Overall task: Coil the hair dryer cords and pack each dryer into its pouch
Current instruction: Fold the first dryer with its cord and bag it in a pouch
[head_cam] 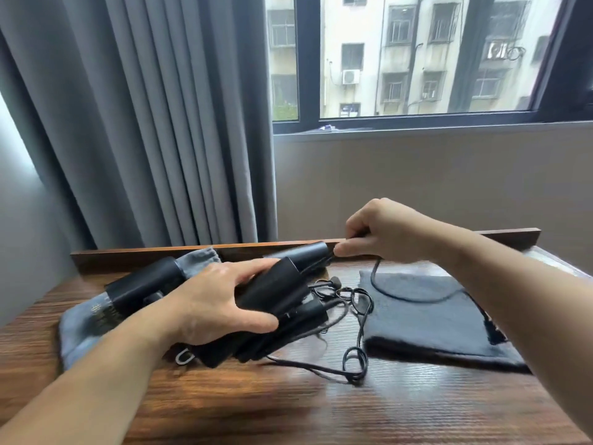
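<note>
Two black hair dryers on one wooden table point(288, 412): the left dryer point(144, 284) lies on a pale grey pouch point(80, 332); the held dryer point(282, 284) sits at centre, left hand point(211, 303) wrapped round its body. Right hand point(378, 236) pinches the cord point(372, 279) by the handle end; cord trails over one dark pouch point(433, 322), flat at right

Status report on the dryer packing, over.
Left hand grips dryer. Right hand pinches cord, uncoiled. Cord trails across dark pouch.

Black dryer point(272, 293) in left hand point(208, 303) (cord point(372, 277) loose)
</note>
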`<control>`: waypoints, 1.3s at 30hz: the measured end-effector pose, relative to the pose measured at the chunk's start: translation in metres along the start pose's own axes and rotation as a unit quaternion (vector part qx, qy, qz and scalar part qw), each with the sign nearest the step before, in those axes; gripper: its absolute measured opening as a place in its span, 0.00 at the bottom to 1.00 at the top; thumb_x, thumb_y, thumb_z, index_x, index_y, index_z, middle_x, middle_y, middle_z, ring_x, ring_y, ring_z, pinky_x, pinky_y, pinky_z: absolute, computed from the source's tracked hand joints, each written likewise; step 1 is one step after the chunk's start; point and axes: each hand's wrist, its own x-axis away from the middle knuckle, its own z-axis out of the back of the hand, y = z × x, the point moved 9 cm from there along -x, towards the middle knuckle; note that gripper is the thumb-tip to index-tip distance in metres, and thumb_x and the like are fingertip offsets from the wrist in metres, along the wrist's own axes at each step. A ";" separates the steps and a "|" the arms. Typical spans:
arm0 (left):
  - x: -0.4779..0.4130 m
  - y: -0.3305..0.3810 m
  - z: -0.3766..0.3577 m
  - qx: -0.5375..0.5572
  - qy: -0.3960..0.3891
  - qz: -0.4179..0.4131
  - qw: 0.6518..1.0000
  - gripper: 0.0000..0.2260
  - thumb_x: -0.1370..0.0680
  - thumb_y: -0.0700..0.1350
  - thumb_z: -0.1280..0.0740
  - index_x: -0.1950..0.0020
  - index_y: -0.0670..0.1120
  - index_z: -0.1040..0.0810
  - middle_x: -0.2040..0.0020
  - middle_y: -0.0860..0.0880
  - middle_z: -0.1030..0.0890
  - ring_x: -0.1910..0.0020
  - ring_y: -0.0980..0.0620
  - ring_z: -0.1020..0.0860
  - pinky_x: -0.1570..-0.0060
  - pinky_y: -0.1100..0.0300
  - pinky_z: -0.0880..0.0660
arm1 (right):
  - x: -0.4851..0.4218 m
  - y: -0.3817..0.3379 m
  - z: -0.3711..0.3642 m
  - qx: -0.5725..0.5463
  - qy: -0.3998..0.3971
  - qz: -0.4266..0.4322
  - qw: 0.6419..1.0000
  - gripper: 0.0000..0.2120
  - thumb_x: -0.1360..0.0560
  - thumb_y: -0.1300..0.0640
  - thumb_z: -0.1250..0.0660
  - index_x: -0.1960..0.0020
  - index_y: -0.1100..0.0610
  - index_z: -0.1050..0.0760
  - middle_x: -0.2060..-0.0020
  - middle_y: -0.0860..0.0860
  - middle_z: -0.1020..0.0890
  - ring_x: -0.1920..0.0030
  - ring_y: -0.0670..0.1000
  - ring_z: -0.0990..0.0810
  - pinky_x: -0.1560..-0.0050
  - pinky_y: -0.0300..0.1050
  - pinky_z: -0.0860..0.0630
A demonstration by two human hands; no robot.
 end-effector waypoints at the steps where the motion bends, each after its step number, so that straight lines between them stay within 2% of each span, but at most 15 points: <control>1: -0.002 -0.002 0.005 -0.030 0.037 0.004 0.999 0.31 0.29 0.53 0.21 0.30 0.66 0.29 0.48 0.61 0.15 0.48 0.63 0.18 0.44 0.62 0.22 | 0.001 -0.005 0.005 -0.012 0.013 0.002 1.000 0.20 0.25 0.42 0.27 0.67 0.56 0.23 0.77 0.47 0.29 0.74 0.46 0.32 0.72 0.38 0.35; 4: -0.005 -0.016 0.029 -0.029 0.200 0.048 0.978 0.21 0.27 0.56 0.24 0.37 0.61 0.27 0.51 0.62 0.17 0.51 0.67 0.21 0.53 0.73 0.28 | 0.010 -0.029 0.014 -0.071 0.043 0.018 0.996 0.18 0.23 0.45 0.30 0.66 0.55 0.22 0.76 0.48 0.30 0.74 0.46 0.35 0.72 0.38 0.37; 7: -0.002 -0.042 0.043 0.102 0.333 0.096 0.932 0.19 0.23 0.56 0.27 0.35 0.54 0.26 0.49 0.57 0.17 0.48 0.57 0.19 0.52 0.65 0.27 | 0.024 -0.053 0.009 -0.132 0.036 0.037 0.990 0.14 0.21 0.46 0.32 0.63 0.50 0.19 0.76 0.47 0.28 0.75 0.44 0.34 0.73 0.37 0.38; 10: 0.003 -0.049 0.047 0.223 0.403 0.099 0.882 0.16 0.22 0.54 0.28 0.37 0.53 0.25 0.49 0.55 0.17 0.49 0.55 0.19 0.59 0.67 0.25 | 0.041 -0.084 -0.016 -0.190 -0.007 0.082 0.978 0.11 0.19 0.48 0.34 0.57 0.49 0.17 0.72 0.51 0.24 0.71 0.46 0.31 0.67 0.42 0.32; 15: -0.007 -0.052 0.032 0.501 0.361 0.039 0.785 0.20 0.26 0.55 0.27 0.36 0.50 0.22 0.44 0.41 0.15 0.45 0.39 0.16 0.47 0.39 0.18 | 0.051 -0.100 -0.086 -0.191 -0.123 0.126 0.966 0.14 0.17 0.49 0.38 0.47 0.60 0.20 0.59 0.57 0.20 0.57 0.56 0.24 0.52 0.50 0.26; 17: -0.011 -0.045 0.028 0.568 0.296 0.004 0.768 0.24 0.25 0.54 0.29 0.32 0.45 0.23 0.41 0.37 0.17 0.45 0.37 0.17 0.47 0.38 0.20 | 0.046 -0.086 -0.102 -0.221 -0.146 0.096 0.959 0.13 0.18 0.48 0.36 0.45 0.57 0.18 0.56 0.55 0.17 0.57 0.54 0.22 0.49 0.48 0.24; 21: -0.013 -0.016 0.012 0.555 0.134 -0.047 0.820 0.25 0.23 0.53 0.31 0.31 0.40 0.26 0.42 0.36 0.19 0.48 0.37 0.18 0.50 0.42 0.19 | 0.031 -0.056 -0.112 -0.229 -0.188 0.048 0.954 0.09 0.21 0.42 0.31 0.54 0.44 0.14 0.68 0.44 0.23 0.65 0.44 0.29 0.61 0.44 0.31; 23: -0.012 -0.003 0.004 0.528 0.059 -0.086 0.843 0.28 0.25 0.53 0.26 0.31 0.41 0.27 0.40 0.35 0.21 0.45 0.37 0.19 0.45 0.43 0.20 | 0.022 -0.049 -0.108 -0.191 -0.193 0.050 0.961 0.17 0.27 0.32 0.31 0.62 0.45 0.17 0.71 0.48 0.24 0.68 0.47 0.30 0.64 0.47 0.32; 25: -0.010 0.009 -0.002 0.497 -0.006 -0.109 0.861 0.29 0.26 0.53 0.24 0.30 0.41 0.28 0.40 0.34 0.24 0.43 0.34 0.23 0.42 0.41 0.25 | 0.016 -0.043 -0.098 -0.147 -0.187 0.042 0.971 0.30 0.35 0.23 0.32 0.58 0.51 0.18 0.65 0.57 0.20 0.65 0.53 0.24 0.62 0.52 0.24; 26: -0.009 0.012 -0.003 0.473 -0.023 -0.111 0.874 0.30 0.26 0.52 0.24 0.30 0.41 0.29 0.40 0.33 0.24 0.43 0.34 0.25 0.42 0.41 0.26 | 0.013 -0.041 -0.090 -0.128 -0.177 0.055 0.974 0.27 0.33 0.28 0.29 0.55 0.52 0.19 0.61 0.57 0.18 0.62 0.55 0.21 0.58 0.54 0.21; 28: -0.008 0.015 -0.002 0.397 -0.028 -0.106 0.911 0.29 0.27 0.49 0.27 0.29 0.41 0.29 0.40 0.32 0.23 0.43 0.36 0.23 0.43 0.43 0.26 | 0.006 -0.029 -0.074 -0.072 -0.158 0.056 0.983 0.04 0.26 0.50 0.27 0.57 0.49 0.21 0.62 0.50 0.18 0.61 0.50 0.21 0.57 0.50 0.20; 29: -0.006 0.017 -0.001 0.353 -0.028 -0.104 0.930 0.29 0.27 0.49 0.28 0.29 0.41 0.28 0.39 0.33 0.22 0.43 0.38 0.22 0.43 0.45 0.24 | 0.003 -0.022 -0.064 -0.040 -0.142 0.053 0.988 0.04 0.27 0.56 0.30 0.60 0.51 0.22 0.65 0.49 0.19 0.65 0.48 0.23 0.61 0.48 0.22; 33: -0.004 0.018 -0.009 0.198 -0.074 -0.065 0.975 0.28 0.27 0.47 0.26 0.28 0.57 0.27 0.40 0.47 0.17 0.41 0.45 0.17 0.43 0.52 0.21 | -0.008 -0.004 -0.028 0.057 -0.072 0.040 0.995 0.18 0.28 0.41 0.25 0.66 0.52 0.25 0.74 0.48 0.26 0.72 0.47 0.31 0.70 0.40 0.34; 36: -0.010 0.004 -0.006 0.085 -0.017 -0.022 0.996 0.26 0.26 0.50 0.24 0.30 0.64 0.28 0.43 0.54 0.16 0.45 0.53 0.16 0.43 0.51 0.19 | -0.010 -0.007 0.005 0.038 -0.008 0.030 0.999 0.18 0.27 0.41 0.26 0.67 0.50 0.27 0.74 0.47 0.26 0.71 0.46 0.30 0.70 0.38 0.34; 39: -0.013 -0.010 0.019 0.013 0.158 0.039 0.987 0.24 0.26 0.59 0.27 0.32 0.62 0.28 0.48 0.60 0.17 0.47 0.60 0.19 0.49 0.64 0.23 | -0.006 -0.025 0.020 -0.006 0.031 0.035 0.999 0.18 0.25 0.43 0.28 0.67 0.52 0.27 0.74 0.48 0.27 0.71 0.48 0.32 0.68 0.41 0.34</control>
